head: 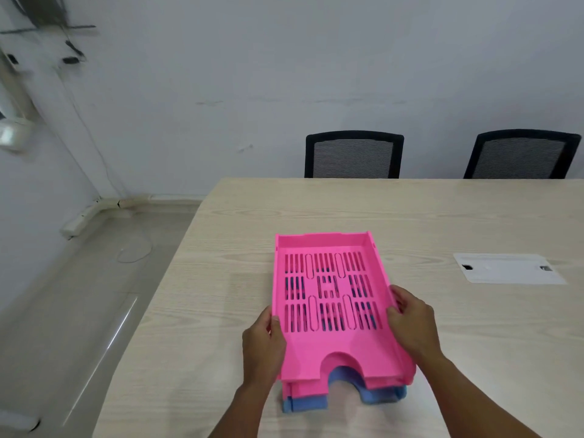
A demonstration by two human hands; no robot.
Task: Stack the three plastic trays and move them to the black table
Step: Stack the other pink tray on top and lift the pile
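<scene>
A stack of plastic trays sits near the front of the light wooden table (442,216). The top pink tray (328,245) has a slotted floor and a curved notch in its front edge. A second pink tray's rim (392,381) shows beneath it, and a blue tray (369,396) lies at the bottom. My left hand (264,346) grips the stack's left side. My right hand (412,320) grips the right side, thumb over the rim. No black table is in view.
Two black mesh chairs (354,154) (521,154) stand behind the table's far edge. A white cable cover plate (508,268) is set in the tabletop at right. The floor (79,311) with cables and a power strip lies to the left.
</scene>
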